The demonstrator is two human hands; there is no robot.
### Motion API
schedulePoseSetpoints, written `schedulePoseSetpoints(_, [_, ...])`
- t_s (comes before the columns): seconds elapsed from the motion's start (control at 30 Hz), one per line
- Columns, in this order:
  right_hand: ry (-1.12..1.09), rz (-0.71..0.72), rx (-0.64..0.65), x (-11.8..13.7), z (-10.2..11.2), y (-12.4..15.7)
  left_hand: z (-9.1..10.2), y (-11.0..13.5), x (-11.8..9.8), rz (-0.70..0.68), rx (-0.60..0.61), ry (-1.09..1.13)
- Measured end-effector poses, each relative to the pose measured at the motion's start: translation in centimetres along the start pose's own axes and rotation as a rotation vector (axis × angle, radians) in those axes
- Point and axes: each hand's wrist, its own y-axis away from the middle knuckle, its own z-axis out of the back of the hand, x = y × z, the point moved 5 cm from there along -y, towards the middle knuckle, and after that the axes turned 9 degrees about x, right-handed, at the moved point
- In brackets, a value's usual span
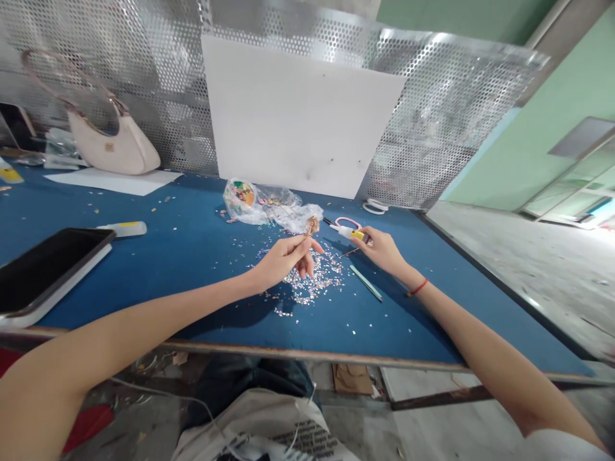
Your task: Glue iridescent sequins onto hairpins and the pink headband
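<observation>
My left hand pinches a small gold-brown ornament between thumb and finger, above scattered shiny sequins. What exactly the ornament is cannot be made out. Off to the right, my right hand has its fingers round a small white squeeze bottle with a yellow label, its tip pointing left. A thin stick-like piece shows just below those fingers. Pale teal tweezers lie on the table between the sequins and my right forearm.
Clear plastic bags lie behind my left hand, near a pink loop handle and a white ring-shaped item. At left are a black-screened device, another bottle and a cream handbag. A white board stands behind the blue table.
</observation>
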Motion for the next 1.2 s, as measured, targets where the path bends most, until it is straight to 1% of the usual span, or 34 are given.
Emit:
schedulePoseSetpoints(0.13, [-0.015,0.018,0.009,0.2,-0.2,0.0,-0.3,-0.2,0.2,0.000,0.026,0.049])
schedulePoseSetpoints(0.27, [-0.020,0.017,0.009,0.4,0.0,0.1,-0.6,-0.2,0.3,0.025,0.025,0.083])
schedulePoseSetpoints(0.5, [-0.111,-0.052,0.004,0.7,0.6,0.3,-0.5,-0.1,0.5,-0.004,0.034,0.100])
schedulePoseSetpoints(0.6, [-0.157,-0.064,-0.021,0.8,0.8,0.4,-0.5,-0.1,0.6,-0.009,0.037,0.097])
schedulePoseSetpoints(0.7, [-0.231,-0.115,-0.061,0.7,1.2,0.5,-0.5,-0.1,0.5,-0.005,0.035,0.100])
schedulePoseSetpoints(0.77, [-0.395,-0.142,-0.067,0.6,1.3,0.5,-0.6,-0.1,0.5,-0.003,0.035,0.103])
schedulePoseSetpoints(0.87, [-0.768,-0.174,-0.058,0.1,1.0,0.3,-0.5,-0.1,0.5,-0.004,0.039,0.101])
schedulePoseSetpoints(0.93, [-0.967,-0.224,-0.068,-0.4,0.7,0.2,-0.5,-0.1,0.5,-0.006,0.044,0.100])
schedulePoseSetpoints(1.07, [-1.238,-0.336,-0.082,-1.1,0.3,0.3,-0.4,-0.1,0.8,-0.016,0.056,0.101])
schedulePoseSetpoints(1.2, [-1.420,-0.386,-0.093,-1.2,0.3,0.4,-0.5,0.0,0.6,-0.044,0.065,0.095])
